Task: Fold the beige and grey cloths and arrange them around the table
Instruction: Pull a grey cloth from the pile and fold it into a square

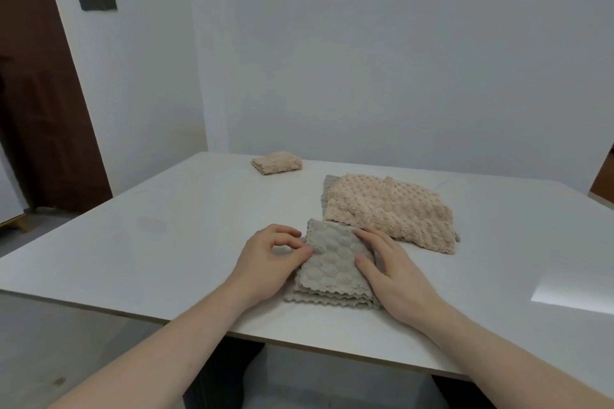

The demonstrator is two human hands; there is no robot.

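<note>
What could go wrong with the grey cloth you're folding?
The folded grey cloth lies in loose layers near the table's front edge; if the left hand or right hand lets go carelessly, it might spring open or slide off. Its far corner also sits close to the unfolded beige cloth and could drag it.

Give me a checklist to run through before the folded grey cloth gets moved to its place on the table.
1. Grey cloth folded into a stack: ok, several layered edges show at its near side.
2. Layer edges lined up: not ok, the bottom layers stick out at the near left.
3. Left hand on the cloth: ok, fingertips touch its left edge.
4. Right hand on the cloth: ok, it rests flat on the right side.
5. Free table space to set it down: ok, the left half is bare.
6. Unfolded beige cloth clear of it: cannot tell, the two meet or nearly meet at the far corner.
</note>
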